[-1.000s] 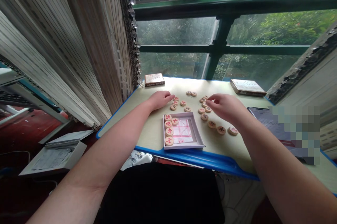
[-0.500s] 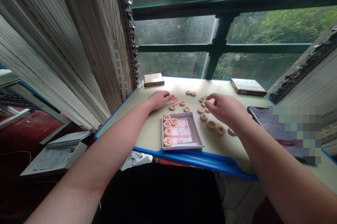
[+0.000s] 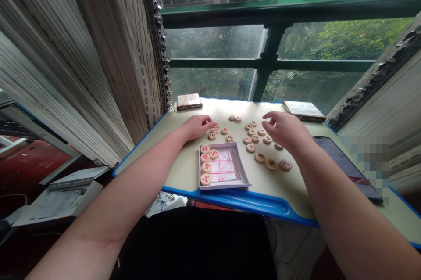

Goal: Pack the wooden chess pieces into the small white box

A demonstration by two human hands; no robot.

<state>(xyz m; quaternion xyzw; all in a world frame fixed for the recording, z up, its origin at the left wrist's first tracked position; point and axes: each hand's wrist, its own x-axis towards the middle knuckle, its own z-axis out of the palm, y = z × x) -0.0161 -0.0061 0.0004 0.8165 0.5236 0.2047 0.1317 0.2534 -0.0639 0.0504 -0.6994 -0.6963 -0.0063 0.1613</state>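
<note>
My left hand [image 3: 197, 127] rests at the left side of a group of round wooden xiangqi pieces. Its fingertips are at the edge of a red-marked piece [image 3: 215, 130], perhaps touching it; the fingers are apart and I see nothing held. Over the right part of the scattered pieces hovers my right hand [image 3: 287, 129], thumb and fingers spread with nothing between them. Below that hand lie a black-marked piece [image 3: 267, 139] and others. Nearer to me is a shallow open box [image 3: 243, 166] with several red-marked pieces along its left side, one being a general piece [image 3: 205, 148].
A closed small box [image 3: 189, 102] stands at the back left of the table [image 3: 184, 170], another closed box [image 3: 304, 110] at the back right. A phone [image 3: 348, 170] lies right of my right forearm. The window [image 3: 213, 78] and curtains [image 3: 98, 43] border the table.
My right hand has moved a little right, off the pieces it was over, and more of them show. The left hand stays by the same pieces. The view has shifted slightly.
</note>
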